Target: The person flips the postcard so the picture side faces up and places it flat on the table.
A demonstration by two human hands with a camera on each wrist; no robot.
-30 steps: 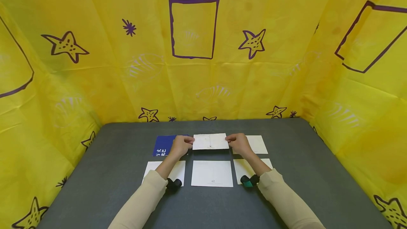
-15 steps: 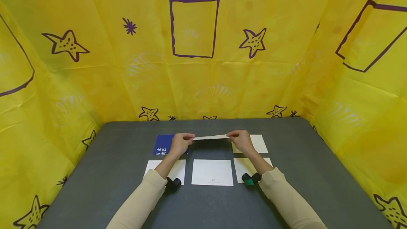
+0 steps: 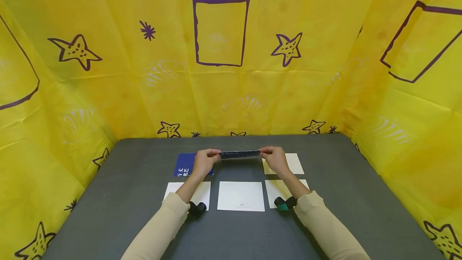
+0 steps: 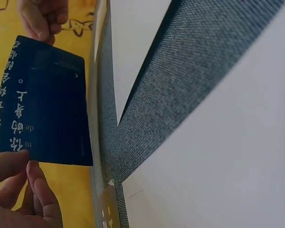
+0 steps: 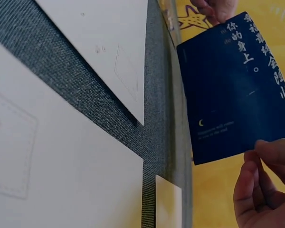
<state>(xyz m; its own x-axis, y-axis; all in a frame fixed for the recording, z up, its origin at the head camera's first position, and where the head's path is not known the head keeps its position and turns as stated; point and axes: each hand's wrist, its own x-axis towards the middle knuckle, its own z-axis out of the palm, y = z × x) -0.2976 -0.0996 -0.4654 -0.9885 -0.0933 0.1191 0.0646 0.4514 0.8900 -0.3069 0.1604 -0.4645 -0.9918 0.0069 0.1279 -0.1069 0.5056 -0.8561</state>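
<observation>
Between my two hands a dark blue postcard [image 3: 240, 154] is stretched above the back of the table, seen nearly edge-on in the head view. White Chinese writing and a small moon show on its blue face [image 5: 237, 90] in the right wrist view. My left hand [image 3: 205, 162] pinches one short edge between thumb and fingers; the left wrist view shows the same blue card [image 4: 47, 104]. My right hand [image 3: 275, 159] pinches the opposite edge. Below lies a white card [image 3: 241, 196], face down, in the front row's middle.
On the grey table [image 3: 126, 196], a blue card [image 3: 184, 164] lies back left, partly behind the left hand. A cream card [image 3: 294, 163] is back right. White cards lie front left [image 3: 173, 187] and front right [image 3: 276, 189], overlapped by the forearms. Yellow patterned cloth [image 3: 223, 103] surrounds the table.
The card between both hands has tipped over: its white side faced up, then it showed edge-on, and now a dark blue strip shows. Both hands have risen slightly.
</observation>
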